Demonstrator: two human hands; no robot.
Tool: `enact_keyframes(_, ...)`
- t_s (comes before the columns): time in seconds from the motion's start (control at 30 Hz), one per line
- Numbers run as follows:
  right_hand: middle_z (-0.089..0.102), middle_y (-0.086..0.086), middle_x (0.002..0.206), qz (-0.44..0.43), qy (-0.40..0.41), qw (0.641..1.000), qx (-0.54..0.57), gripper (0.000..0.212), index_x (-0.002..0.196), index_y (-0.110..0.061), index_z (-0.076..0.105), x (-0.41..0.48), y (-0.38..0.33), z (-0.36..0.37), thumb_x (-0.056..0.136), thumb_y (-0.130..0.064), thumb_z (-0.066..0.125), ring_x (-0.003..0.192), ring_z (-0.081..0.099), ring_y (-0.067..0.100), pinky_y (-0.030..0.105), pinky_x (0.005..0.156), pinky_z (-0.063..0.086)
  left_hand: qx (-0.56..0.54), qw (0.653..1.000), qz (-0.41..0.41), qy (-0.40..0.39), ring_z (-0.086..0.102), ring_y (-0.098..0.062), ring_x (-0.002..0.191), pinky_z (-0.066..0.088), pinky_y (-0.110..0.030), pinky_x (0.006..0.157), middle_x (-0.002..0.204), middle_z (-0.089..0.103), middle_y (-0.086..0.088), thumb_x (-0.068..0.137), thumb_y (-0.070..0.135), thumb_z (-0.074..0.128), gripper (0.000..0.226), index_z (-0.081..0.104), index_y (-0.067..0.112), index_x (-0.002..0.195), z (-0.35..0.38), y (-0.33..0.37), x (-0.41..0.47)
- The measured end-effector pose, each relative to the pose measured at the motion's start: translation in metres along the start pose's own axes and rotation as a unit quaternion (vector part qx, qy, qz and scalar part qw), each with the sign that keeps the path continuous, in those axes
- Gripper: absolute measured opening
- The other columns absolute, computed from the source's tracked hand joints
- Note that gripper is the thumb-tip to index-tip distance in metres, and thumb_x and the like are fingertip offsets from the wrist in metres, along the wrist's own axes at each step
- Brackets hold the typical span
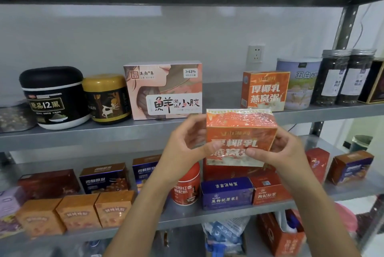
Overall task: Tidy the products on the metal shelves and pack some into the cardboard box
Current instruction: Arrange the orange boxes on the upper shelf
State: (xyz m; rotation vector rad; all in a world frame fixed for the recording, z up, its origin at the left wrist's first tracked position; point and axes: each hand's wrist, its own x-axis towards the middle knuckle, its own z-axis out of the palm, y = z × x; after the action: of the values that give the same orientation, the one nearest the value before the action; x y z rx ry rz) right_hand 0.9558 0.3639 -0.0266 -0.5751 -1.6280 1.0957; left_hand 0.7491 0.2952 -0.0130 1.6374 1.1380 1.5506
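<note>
Metal shelves (226, 92) against a white wall. Left hand (182, 148) and right hand (278, 150) both grip a shrink-wrapped orange box (239, 132) marked 厚椰乳; a matching box (265, 90) stands far right.

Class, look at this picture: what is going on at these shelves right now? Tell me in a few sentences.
A person holds an orange wrapped box in both hands in front of the metal shelves. The left hand grips its left side and the right hand grips its right side, thumbs on the front. A matching orange box stands on the upper shelf, with a bare gap between it and the pink box. The held box is not on any shelf.
</note>
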Motion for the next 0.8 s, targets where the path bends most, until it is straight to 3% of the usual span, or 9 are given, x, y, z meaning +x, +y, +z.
enact_keyframes(0.1,0.076,-0.003,0.093,0.012,-0.006,1.000,-0.006,0.049,0.090,-0.027,0.071,-0.005,0.006,0.005,0.047,-0.023,0.094,0.088,0.072,0.016,0.025,0.071,0.058,-0.071,0.997,-0.034,0.005,0.066,-0.020,0.110,0.057,-0.034,0.086,0.118,0.069,0.001,0.067,0.035,0.082,0.061,0.057,0.024,0.121,0.003,-0.004,-0.006)
enact_keyframes(0.27,0.075,0.002,0.099,0.076,-0.038,0.996,-0.001,0.054,0.105,-0.016,0.067,-0.008,0.014,0.014,0.058,-0.025,0.092,0.094,0.072,0.022,0.031,0.077,0.059,-0.138,0.982,-0.089,0.097,0.072,-0.026,0.095,0.060,-0.030,0.071,0.102,0.074,-0.005,0.069,0.027,0.085,0.042,0.064,0.018,0.105,0.012,-0.009,-0.012)
enact_keyframes(0.4,0.073,0.001,0.109,0.159,-0.074,0.983,0.058,0.064,0.118,-0.021,0.059,-0.023,0.022,0.024,0.062,-0.046,0.077,0.099,0.071,0.021,0.029,0.078,0.058,-0.148,0.966,-0.143,0.158,0.074,-0.025,0.083,0.061,-0.033,0.069,0.092,0.076,-0.006,0.065,0.033,0.076,0.042,0.063,0.013,0.100,0.018,-0.012,-0.015)
enact_keyframes(0.53,0.071,0.007,0.113,0.228,-0.081,0.965,0.103,0.085,0.120,-0.015,0.061,-0.037,0.032,0.029,0.052,-0.060,0.083,0.104,0.069,0.027,0.038,0.089,0.052,-0.102,0.962,-0.203,0.153,0.075,-0.024,0.078,0.061,-0.036,0.073,0.086,0.076,-0.006,0.076,0.034,0.076,0.036,0.063,0.009,0.097,0.022,-0.017,-0.016)
enact_keyframes(0.6,0.072,0.013,0.109,0.241,-0.068,0.960,0.128,0.083,0.115,-0.008,0.065,-0.041,0.034,0.029,0.051,-0.058,0.085,0.098,0.070,0.029,0.035,0.078,0.055,-0.063,0.963,-0.228,0.131,0.075,-0.022,0.078,0.060,-0.038,0.079,0.085,0.076,-0.004,0.081,0.038,0.072,0.031,0.064,0.011,0.094,0.022,-0.020,-0.015)
enact_keyframes(0.7,0.073,0.018,0.096,0.272,-0.043,0.947,0.164,0.065,0.099,-0.001,0.071,-0.046,0.035,0.028,0.055,-0.047,0.078,0.075,0.072,0.026,0.028,0.053,0.056,0.001,0.964,-0.251,0.085,0.074,-0.018,0.082,0.059,-0.039,0.085,0.089,0.076,-0.001,0.086,0.045,0.066,0.031,0.061,0.019,0.101,0.020,-0.028,-0.012)
enact_keyframes(0.8,0.073,0.020,0.094,0.312,-0.044,0.926,0.206,0.039,0.086,-0.006,0.078,-0.050,0.034,0.029,0.067,-0.039,0.072,0.067,0.071,0.024,0.026,0.047,0.055,0.009,0.963,-0.259,0.073,0.073,-0.020,0.087,0.058,-0.043,0.088,0.097,0.073,-0.003,0.087,0.045,0.064,0.037,0.056,0.021,0.113,0.022,-0.037,-0.010)
